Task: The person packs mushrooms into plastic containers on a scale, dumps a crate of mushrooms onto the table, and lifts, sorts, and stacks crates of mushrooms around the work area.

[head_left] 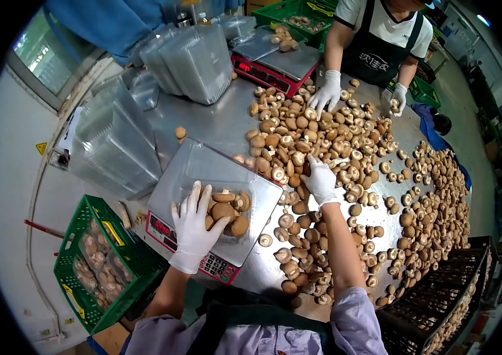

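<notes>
The white-gloved left hand (196, 223) lay spread open over shiitake mushrooms (224, 212) in a clear plastic clamshell (209, 161) on the digital scale (263, 204). The right hand (321, 182), partly curled, touched the loose mushroom pile (301, 123); whether it gripped any, I couldn't tell. Opposite, 1 co-worker (375, 59) handled mushrooms too.

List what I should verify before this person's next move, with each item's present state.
1. Clear plastic tray sits on the red scale with a silver plate: ok.
2. Red-lit display gives a readable weight: cannot tell, digits too blurred.
3. White-gloved left hand clear of the tray: not ok, it reaches over it.
4. White-gloved right hand grips one of the round brown mushrooms: cannot tell.
5. Co-worker's nearer white-gloved hand apart from the right hand: ok.
</notes>
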`<state>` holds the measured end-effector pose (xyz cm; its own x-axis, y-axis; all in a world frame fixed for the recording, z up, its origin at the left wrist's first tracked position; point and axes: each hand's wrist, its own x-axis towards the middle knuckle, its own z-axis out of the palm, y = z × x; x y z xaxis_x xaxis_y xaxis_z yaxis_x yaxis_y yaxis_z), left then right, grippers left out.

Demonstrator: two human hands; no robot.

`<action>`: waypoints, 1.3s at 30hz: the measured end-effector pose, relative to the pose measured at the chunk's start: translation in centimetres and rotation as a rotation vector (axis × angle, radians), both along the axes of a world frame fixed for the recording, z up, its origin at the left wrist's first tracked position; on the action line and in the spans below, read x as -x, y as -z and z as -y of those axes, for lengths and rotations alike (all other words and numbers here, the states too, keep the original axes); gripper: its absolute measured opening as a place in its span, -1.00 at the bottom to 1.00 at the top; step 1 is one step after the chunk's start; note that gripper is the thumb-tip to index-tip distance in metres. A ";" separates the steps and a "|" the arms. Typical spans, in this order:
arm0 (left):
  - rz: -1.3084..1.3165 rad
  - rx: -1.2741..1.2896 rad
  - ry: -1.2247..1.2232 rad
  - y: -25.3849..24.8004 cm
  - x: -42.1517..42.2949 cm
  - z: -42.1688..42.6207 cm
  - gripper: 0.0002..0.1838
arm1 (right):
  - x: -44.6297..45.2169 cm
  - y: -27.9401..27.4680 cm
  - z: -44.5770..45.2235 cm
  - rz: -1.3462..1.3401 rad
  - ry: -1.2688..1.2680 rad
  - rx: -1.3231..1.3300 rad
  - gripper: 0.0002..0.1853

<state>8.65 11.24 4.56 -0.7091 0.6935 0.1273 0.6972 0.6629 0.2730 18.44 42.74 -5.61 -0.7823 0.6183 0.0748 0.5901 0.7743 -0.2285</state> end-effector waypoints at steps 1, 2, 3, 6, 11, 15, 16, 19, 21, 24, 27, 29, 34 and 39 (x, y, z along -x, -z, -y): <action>0.005 0.001 -0.007 0.0 0.0 0.0 -0.21 | 0.4 0.4 -0.1 0.002 0.023 -0.007 -0.40; 0.003 -0.001 -0.011 0.0 0.0 0.1 -0.21 | 0.1 0.7 -0.3 -0.071 0.034 0.058 -0.45; 0.002 -0.003 -0.009 0.1 -0.1 0.2 -0.22 | -0.5 0.7 -0.3 -0.144 0.043 0.121 -0.50; -0.005 -0.029 -0.004 0.2 0.1 0.3 -0.23 | -3.6 -2.2 1.4 -0.384 0.199 0.671 -0.51; 0.009 -0.026 0.024 0.2 0.2 0.4 -0.26 | -9.6 -3.5 5.4 -0.812 0.071 1.312 -0.39; 0.061 -0.042 0.029 0.1 0.3 0.5 -0.33 | -10.2 -5.5 9.8 -0.841 -0.025 1.402 -0.35; 0.055 -0.058 0.044 0.2 0.4 0.6 -0.35 | -10.0 -6.0 10.6 -0.833 -0.046 1.396 -0.35; -0.018 -0.202 0.080 0.6 0.5 1.1 -0.43 | -9.1 -7.3 12.6 -0.709 -0.084 1.236 -0.33; -0.048 -0.249 0.092 0.4 0.3 1.4 -0.46 | -8.4 -8.5 13.9 -0.655 -0.129 1.151 -0.31; -0.129 -0.504 0.232 -0.6 -0.6 1.5 -0.53 | -7.4 -12.5 16.4 -0.469 -0.162 0.941 -0.27; 0.326 -0.682 0.300 -1.9 -2.6 0.9 -0.57 | -7.0 -13.2 18.3 -0.414 -0.293 0.581 -0.27; 0.521 -0.659 0.378 -2.0 -3.2 0.6 -0.64 | -7.0 -15.0 19.8 -0.328 -0.333 0.390 -0.27; 0.726 -0.665 0.429 -1.9 -3.0 1.3 -0.79 | -7.5 -15.2 21.8 -0.322 -0.321 0.155 -0.32; 0.529 -0.749 0.535 -1.0 -3.2 2.8 -0.81 | -7.8 -13.8 24.6 -0.329 -0.179 0.282 -0.46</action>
<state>11.81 8.47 5.55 -0.4247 0.8044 0.4154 0.5212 -0.1580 0.8387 26.26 18.15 8.16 -0.8416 0.5074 0.1852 0.3135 0.7381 -0.5974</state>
